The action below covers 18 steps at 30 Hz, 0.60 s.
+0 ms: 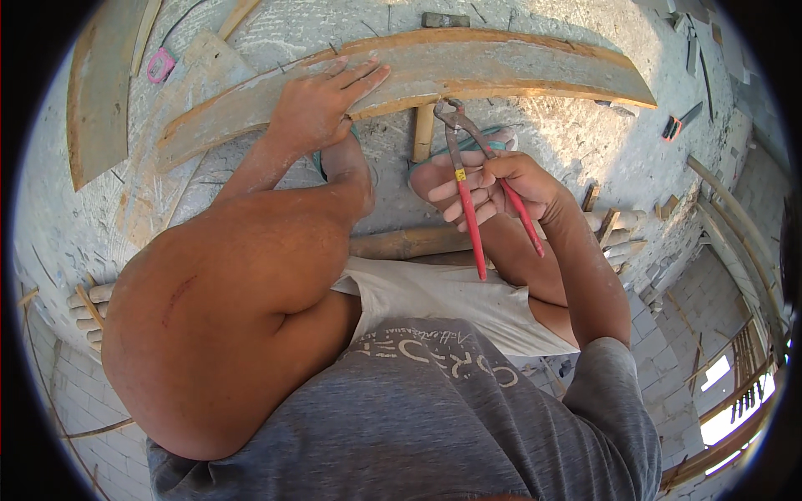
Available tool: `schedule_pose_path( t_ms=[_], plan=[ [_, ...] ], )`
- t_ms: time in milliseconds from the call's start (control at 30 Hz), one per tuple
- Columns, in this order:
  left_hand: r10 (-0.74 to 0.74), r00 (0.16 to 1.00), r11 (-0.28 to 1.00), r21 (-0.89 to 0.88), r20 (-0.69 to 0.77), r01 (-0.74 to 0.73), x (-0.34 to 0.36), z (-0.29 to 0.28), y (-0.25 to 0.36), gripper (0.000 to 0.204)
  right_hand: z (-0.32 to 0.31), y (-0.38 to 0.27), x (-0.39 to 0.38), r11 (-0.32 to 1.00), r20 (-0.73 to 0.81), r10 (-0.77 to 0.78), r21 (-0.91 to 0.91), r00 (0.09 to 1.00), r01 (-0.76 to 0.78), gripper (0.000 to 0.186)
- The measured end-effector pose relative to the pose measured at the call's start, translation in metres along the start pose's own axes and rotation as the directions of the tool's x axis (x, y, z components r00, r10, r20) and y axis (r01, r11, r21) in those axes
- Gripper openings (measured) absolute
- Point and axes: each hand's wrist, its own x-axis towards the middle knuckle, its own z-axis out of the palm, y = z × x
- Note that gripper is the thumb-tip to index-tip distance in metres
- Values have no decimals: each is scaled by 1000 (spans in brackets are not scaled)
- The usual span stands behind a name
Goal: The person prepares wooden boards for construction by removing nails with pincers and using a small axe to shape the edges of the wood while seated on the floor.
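A long, weathered wooden plank (535, 65) with rough edges lies across in front of me. My left hand (313, 104) rests flat on it near its left half, fingers stretched out. In my right hand (528, 185) is a pair of pincers (469, 219) with red handles, which stand apart. Their metal jaws are at the plank's near edge; whether they grip anything is too small to tell. A few thin nails (369, 29) stick out along the plank's far edge.
Beyond the plank lies a hammer head (445, 20). A pink tape measure (159, 65) and another board (102, 96) are at left. An orange-handled tool (672, 128) lies at right. My feet are beside a wooden stick (423, 134); a thick pole (408, 243) crosses below.
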Motion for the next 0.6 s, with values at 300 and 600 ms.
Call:
schedule_pose_path(
  t_ms=[300, 600],
  plan=[
    [-20, 1000, 999, -28, -7, 20, -3, -2, 8, 95, 20, -3, 0, 979, -110, -38, 197, 993, 60, 50],
    [-75, 996, 997, 4, 46, 75, -1, -2, 10, 88, 69, 24, 38, 787, -270, -171, 541, 948, 296, 25]
  ],
)
